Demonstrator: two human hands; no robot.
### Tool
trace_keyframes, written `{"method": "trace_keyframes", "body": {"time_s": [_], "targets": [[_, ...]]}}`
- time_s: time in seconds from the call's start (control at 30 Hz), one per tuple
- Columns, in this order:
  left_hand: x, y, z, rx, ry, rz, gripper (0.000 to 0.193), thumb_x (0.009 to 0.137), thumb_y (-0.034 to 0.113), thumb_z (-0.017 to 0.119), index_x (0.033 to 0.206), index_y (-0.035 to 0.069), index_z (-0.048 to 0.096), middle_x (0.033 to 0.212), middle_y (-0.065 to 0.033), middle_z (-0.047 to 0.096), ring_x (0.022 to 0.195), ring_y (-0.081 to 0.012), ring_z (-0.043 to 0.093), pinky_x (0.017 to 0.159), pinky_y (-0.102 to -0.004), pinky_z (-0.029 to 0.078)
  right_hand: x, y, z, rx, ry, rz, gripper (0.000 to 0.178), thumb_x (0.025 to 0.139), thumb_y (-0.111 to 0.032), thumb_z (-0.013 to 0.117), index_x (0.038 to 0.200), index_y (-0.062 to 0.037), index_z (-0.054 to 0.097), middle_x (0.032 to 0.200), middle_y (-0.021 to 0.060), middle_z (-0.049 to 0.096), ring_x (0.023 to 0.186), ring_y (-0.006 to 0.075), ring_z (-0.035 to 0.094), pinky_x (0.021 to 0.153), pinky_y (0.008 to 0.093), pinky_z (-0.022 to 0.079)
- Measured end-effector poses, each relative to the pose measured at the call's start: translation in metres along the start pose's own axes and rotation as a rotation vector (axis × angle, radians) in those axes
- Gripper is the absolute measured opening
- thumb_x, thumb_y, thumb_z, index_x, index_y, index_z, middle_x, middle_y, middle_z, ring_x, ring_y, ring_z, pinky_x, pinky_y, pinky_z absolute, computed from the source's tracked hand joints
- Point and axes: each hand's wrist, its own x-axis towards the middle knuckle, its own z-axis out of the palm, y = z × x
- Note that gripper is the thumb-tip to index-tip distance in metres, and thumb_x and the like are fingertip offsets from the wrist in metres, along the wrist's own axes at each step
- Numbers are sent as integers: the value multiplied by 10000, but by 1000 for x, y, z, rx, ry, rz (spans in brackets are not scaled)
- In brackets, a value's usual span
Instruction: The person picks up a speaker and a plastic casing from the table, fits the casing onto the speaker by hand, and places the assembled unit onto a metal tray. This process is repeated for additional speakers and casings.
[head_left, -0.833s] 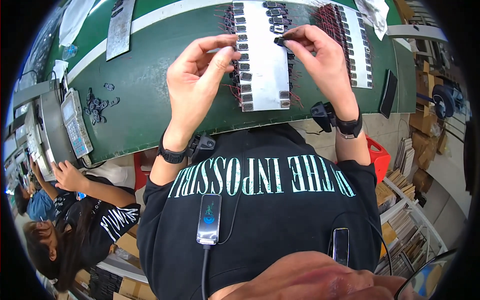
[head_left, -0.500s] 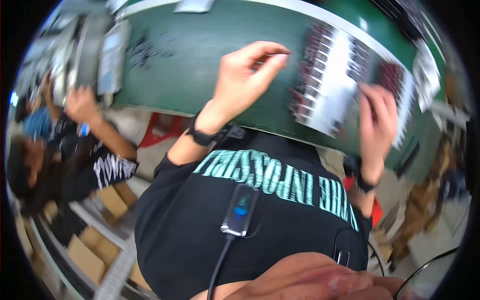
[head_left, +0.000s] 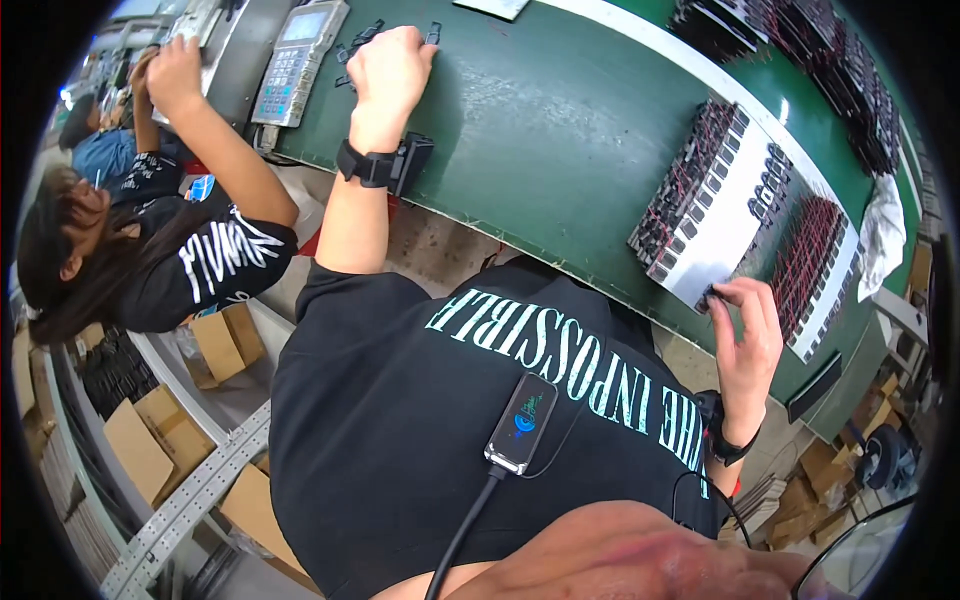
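Note:
My left hand is at the far left of the green table, down among several small black parts. Its fingers curl under and are mostly hidden; whatever they hold cannot be seen. At the near corner of a white board, my right hand pinches a small black part between thumb and forefinger. Along the board's left edge runs a row of black pieces with dark red wires. A short line of loose black parts lies on its right side.
Right of the board lies a second white strip with red-wired pieces. More wired black pieces are heaped beyond the table's pale rail, near a white cloth. A keypad device stands at left, where a co-worker's arm is raised.
My left hand has moved left and away from me, onto the loose black parts. My right hand has come nearer, to the white board's near corner. The view has shifted and sharpened.

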Motion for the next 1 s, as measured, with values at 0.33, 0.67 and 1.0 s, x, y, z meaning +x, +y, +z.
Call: {"method": "trace_keyframes", "body": {"time_s": [0.33,0.67,1.0], "targets": [[2,13,4,-46,88,-33,243,824,323,696,822,80,702,847,-116,690,811,-329,672,697,-432,528,-9,3,-12,246,65,120,187,835,97,636,1011,36,615,1019,86,618,929,160,613,830,260,478],[-10,68,-30,-575,102,135,258,863,273,694,993,50,683,914,-112,718,822,-262,715,678,-367,565,18,-6,-18,688,230,38,195,887,120,547,1053,43,613,1063,72,608,971,127,592,852,234,460],[-73,196,-81,-1598,-409,289,306,881,14,680,1185,-10,653,1014,-87,713,892,-127,690,804,-250,568,64,-18,17,759,305,103,146,909,-27,654,1051,8,664,941,7,661,852,66,609,793,204,487]]}}
